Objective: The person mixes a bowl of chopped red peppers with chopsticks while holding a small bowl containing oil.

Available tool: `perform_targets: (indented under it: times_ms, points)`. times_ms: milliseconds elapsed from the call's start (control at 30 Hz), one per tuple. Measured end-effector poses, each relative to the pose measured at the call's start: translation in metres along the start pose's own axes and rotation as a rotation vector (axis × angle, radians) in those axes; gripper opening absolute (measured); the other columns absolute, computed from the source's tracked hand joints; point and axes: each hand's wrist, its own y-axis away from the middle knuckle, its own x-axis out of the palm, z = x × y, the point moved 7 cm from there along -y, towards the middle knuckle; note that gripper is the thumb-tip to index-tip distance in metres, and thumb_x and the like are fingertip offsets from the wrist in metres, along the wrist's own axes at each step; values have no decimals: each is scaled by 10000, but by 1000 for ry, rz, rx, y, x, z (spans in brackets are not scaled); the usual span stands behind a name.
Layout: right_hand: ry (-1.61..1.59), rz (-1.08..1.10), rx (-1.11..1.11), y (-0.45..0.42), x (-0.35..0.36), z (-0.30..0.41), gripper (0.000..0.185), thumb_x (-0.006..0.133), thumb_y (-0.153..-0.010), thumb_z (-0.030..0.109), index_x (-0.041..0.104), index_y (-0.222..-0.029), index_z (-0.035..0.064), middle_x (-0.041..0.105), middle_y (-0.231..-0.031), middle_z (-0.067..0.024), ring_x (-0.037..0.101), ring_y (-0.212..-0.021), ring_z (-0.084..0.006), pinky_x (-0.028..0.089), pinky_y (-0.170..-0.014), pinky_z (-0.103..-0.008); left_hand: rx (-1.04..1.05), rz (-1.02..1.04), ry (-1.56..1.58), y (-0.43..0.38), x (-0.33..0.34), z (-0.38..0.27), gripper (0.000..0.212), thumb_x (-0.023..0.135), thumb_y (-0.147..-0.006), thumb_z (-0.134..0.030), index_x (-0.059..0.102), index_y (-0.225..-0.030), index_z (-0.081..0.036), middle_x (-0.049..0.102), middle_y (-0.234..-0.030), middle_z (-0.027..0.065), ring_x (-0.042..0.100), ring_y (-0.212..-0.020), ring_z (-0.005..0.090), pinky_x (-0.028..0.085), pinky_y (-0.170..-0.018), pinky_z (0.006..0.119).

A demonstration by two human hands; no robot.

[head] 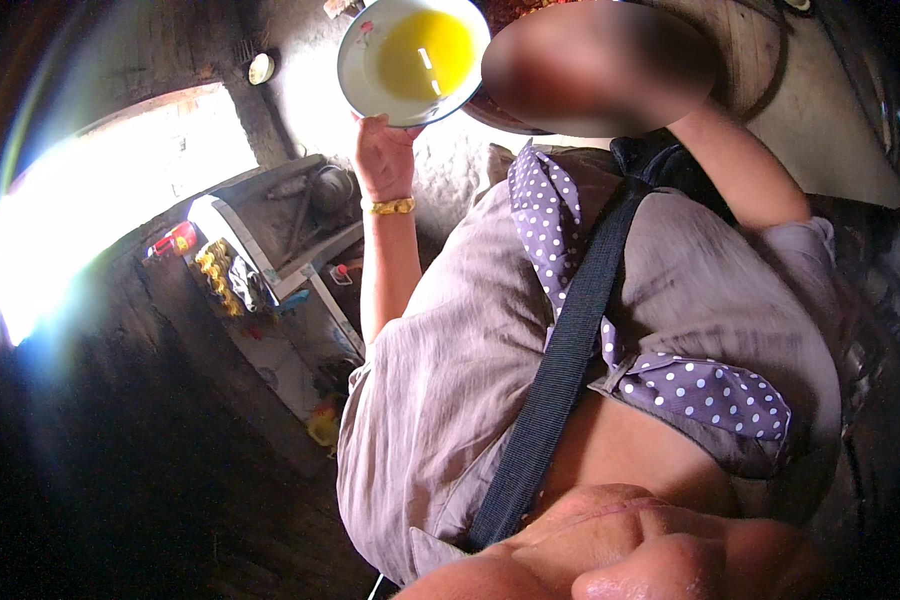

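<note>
My left hand (pixel 386 161) grips the near edge of a white bowl (pixel 355 71) with a dark blue rim and a small floral print. Clear yellow liquid (pixel 401 64) lies inside it, reflecting light. My right forearm (pixel 742 161) reaches forward, but a blurred oval covers the hand, so its fingers and anything in them are hidden. Beside the bowl, partly behind that blur, is a brown round vessel (pixel 499 120). Red chopped food (pixel 506 9) shows at its far side.
Left of me stands a low shelf unit (pixel 251 244) holding a red packet or bottle (pixel 176 238) and a dark metal pot (pixel 332 187). A bright window opening (pixel 120 172) glares beyond. A pale wooden surface (pixel 754 45) lies at front right. Polka-dot ties (pixel 697 394) hang on my clothes.
</note>
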Motion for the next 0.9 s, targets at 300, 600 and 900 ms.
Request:
perform_targets:
  times_ms: [300,600,900]
  points:
    - [-173,557,121,-25,-10,-21,63,646,-856,31,673,-846,-25,683,-801,-101,642,-678,-238,501,-621,-373,85,3,37,2,2,-20,614,607,-814,-104,446,-1404,-56,478,-1416,173,489,-1300,360,483,-1010,577]
    - [450,142,6,-27,-3,-30,98,661,-852,79,705,-893,1,684,-830,-151,659,-712,-269,509,-662,-353,51,12,53,1,5,-15,595,594,-830,-97,443,-1405,-98,465,-1428,155,492,-1292,359,485,-1001,579]
    - [170,-8,-34,-31,-43,21,70,664,-888,17,701,-888,-43,722,-820,-103,659,-735,-119,516,-653,-266,94,-18,8,9,-8,-22,620,601,-828,-113,413,-1418,-127,466,-1419,143,502,-1279,346,492,-988,561]
